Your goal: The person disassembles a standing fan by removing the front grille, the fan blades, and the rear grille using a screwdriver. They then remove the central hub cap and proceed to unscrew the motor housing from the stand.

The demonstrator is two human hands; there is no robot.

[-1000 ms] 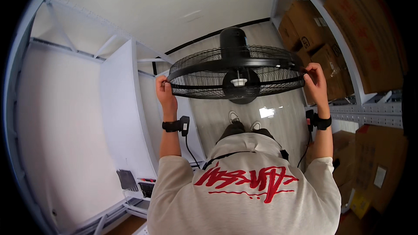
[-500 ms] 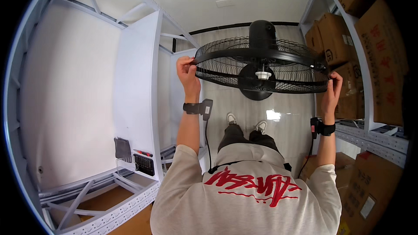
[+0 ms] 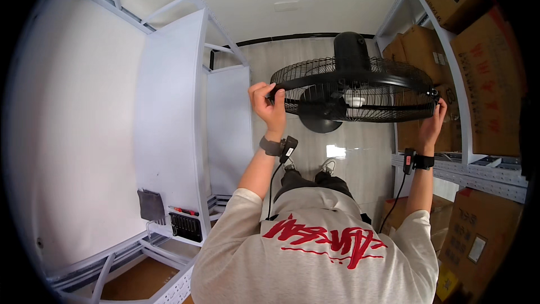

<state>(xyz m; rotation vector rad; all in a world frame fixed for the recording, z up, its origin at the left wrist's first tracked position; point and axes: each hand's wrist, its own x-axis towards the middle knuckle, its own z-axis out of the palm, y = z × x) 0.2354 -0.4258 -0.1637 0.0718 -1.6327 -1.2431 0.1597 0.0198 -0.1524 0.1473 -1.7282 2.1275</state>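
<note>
A black standing fan is in front of me, its round wire cage (image 3: 388,79) seen from above with a broad dark band round its rim. Behind the cage is the motor housing (image 3: 351,50), and the round base (image 3: 320,125) shows on the floor below. Through the wires I make out a white hub piece (image 3: 355,102). My left hand (image 3: 270,108) grips the left end of the rim, thumb toward me. At the opposite end my right hand (image 3: 432,122) is closed on the rim, its fingertips partly hidden.
White shelving (image 3: 169,107) runs along my left, holding a grey cloth-like item (image 3: 151,205) and a black tool set (image 3: 186,227). Racks on my right carry several cardboard boxes (image 3: 489,90). More boxes (image 3: 478,236) are low at the right. Pale wall ahead.
The cage has shifted right and tilted, its right side toward me, with both hands still on the rim. The base now appears farther left beneath it. My view has moved slightly too.
</note>
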